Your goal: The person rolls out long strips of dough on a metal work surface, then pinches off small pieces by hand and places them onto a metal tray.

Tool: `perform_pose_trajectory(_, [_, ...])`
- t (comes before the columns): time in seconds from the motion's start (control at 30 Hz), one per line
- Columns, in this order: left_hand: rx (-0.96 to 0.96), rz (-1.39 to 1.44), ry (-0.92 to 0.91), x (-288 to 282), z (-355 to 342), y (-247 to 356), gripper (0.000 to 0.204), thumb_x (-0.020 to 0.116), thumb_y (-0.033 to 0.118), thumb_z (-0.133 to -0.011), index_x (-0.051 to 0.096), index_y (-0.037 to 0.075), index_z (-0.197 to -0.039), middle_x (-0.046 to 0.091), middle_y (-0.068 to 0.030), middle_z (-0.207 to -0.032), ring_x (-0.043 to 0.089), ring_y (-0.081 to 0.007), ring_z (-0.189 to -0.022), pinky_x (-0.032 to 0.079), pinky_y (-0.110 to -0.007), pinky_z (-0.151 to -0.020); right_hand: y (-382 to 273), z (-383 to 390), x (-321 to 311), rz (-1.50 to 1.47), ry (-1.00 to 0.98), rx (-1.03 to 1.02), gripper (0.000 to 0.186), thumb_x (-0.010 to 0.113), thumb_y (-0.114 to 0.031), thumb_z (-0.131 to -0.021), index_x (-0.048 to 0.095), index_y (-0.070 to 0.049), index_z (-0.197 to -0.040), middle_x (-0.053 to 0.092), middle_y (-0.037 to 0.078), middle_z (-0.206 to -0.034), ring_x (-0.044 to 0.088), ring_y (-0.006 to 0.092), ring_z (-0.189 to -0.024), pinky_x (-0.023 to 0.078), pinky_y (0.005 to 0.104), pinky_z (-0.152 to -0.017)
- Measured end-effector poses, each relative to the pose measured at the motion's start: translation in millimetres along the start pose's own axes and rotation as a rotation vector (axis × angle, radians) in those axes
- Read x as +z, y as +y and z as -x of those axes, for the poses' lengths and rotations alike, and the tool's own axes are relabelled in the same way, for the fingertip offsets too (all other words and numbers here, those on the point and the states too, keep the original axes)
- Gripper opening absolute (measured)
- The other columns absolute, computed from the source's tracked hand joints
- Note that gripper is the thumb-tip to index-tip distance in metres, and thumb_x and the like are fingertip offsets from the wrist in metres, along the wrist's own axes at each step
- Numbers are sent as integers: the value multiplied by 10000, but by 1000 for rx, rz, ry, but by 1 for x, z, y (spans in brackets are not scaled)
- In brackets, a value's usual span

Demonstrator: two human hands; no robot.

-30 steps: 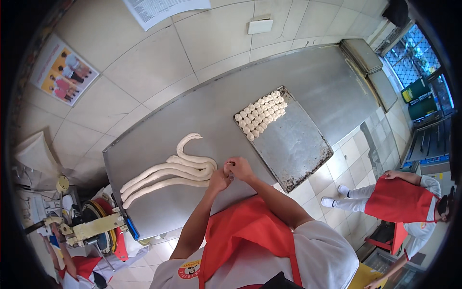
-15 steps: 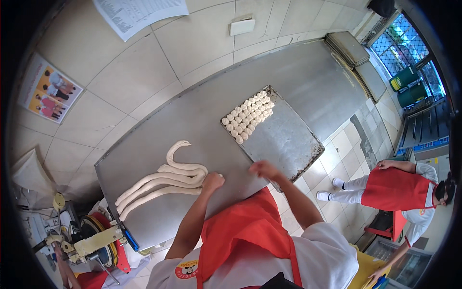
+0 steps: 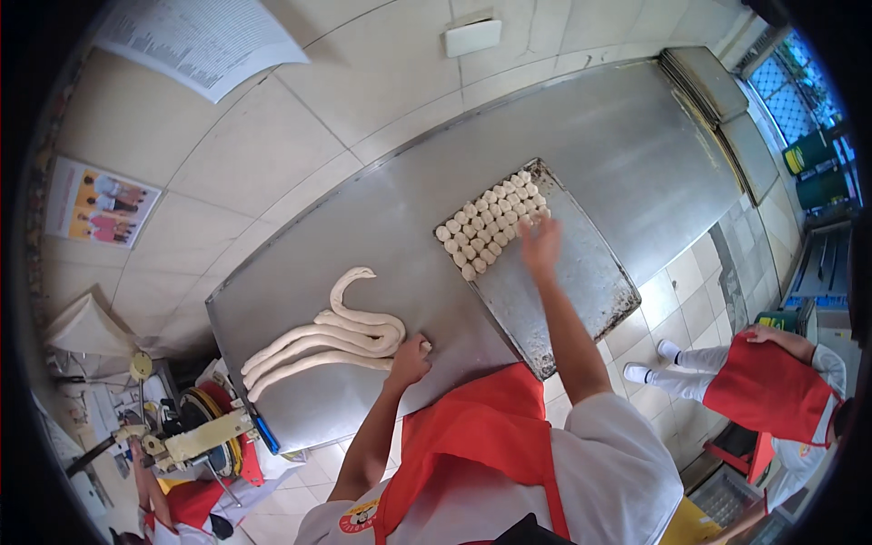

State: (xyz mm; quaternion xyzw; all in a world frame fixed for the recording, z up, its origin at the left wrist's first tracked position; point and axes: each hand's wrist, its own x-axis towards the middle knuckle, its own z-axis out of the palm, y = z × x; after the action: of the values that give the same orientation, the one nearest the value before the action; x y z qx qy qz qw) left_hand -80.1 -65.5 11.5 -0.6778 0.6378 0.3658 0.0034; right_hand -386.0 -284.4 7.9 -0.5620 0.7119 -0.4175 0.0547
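Long pale dough ropes (image 3: 318, 338) lie side by side on the metal table, one curling up at its far end. My left hand (image 3: 411, 361) is closed around the rope end nearest me, and a bit of dough pokes out past the thumb. Toward the right, a dark-edged baking tray (image 3: 572, 282) carries rows of small dough balls (image 3: 490, 222) along its far left part. My right hand (image 3: 540, 247) reaches over the tray, fingertips at the near right edge of the rows. Motion blurs those fingers, so whether they hold a dough piece is unclear.
The steel table (image 3: 381, 218) runs along a tiled wall. Stacked trays (image 3: 708, 86) stand at its far right end. A person in a red apron (image 3: 767, 381) stands to the right. At lower left, another person is beside a machine (image 3: 209, 418) near the table's corner.
My right hand has moved from beside the tray's near left edge out over it to the dough balls. My left hand stays at the rope end. The whole view has shifted slightly.
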Motion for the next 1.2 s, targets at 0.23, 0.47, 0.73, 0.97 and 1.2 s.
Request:
perform_pose_trajectory(0.23, [114, 383, 205, -19, 21, 8, 410, 728, 117, -696, 564, 11, -1057, 666, -229, -969, 651, -395, -942, 508, -455, -804, -117, 211, -17, -542, -1202, -31, 270, 638, -216, -874, 709, -53, -1078, 697, 183, -851, 693, 312, -817, 532, 391, -782])
perform_pose_trajectory(0.47, [-76, -65, 124, -19, 16, -5, 216, 647, 232, -812, 700, 40, -894, 696, -223, -971, 679, -378, -936, 546, -464, -767, -178, 225, -21, -287, -890, 21, 227, 590, -198, -909, 694, 4, -893, 673, 212, -789, 652, 389, -729, 526, 413, -722])
perform_pose_trajectory(0.73, [-179, -146, -208, 2, 13, -5, 322, 570, 243, -833, 719, 49, -1043, 690, -203, -1089, 653, -365, -1062, 531, -453, -880, -109, 237, -36, -301, -1316, -145, 317, 574, -295, -912, 650, 5, -843, 638, 217, -801, 632, 360, -762, 486, 444, -703])
perform_pose_trajectory(0.97, [-236, -144, -221, 0, -10, 2, 371, 610, 315, -807, 727, 34, -1018, 690, -230, -1051, 663, -381, -1016, 532, -461, -874, -34, 159, -112, -361, -1234, 471, 295, 675, -253, -847, 696, -5, -1006, 686, 176, -841, 665, 257, -797, 515, 370, -738])
perform_pose_trajectory(1.2, [-160, -180, -148, 4, -3, -1, 349, 647, 298, -763, 726, 36, -979, 704, -222, -910, 680, -392, -908, 543, -479, -822, -37, 108, -21, -240, -633, 243, 315, 729, -227, -808, 650, 12, -998, 655, 187, -921, 644, 339, -831, 515, 431, -749])
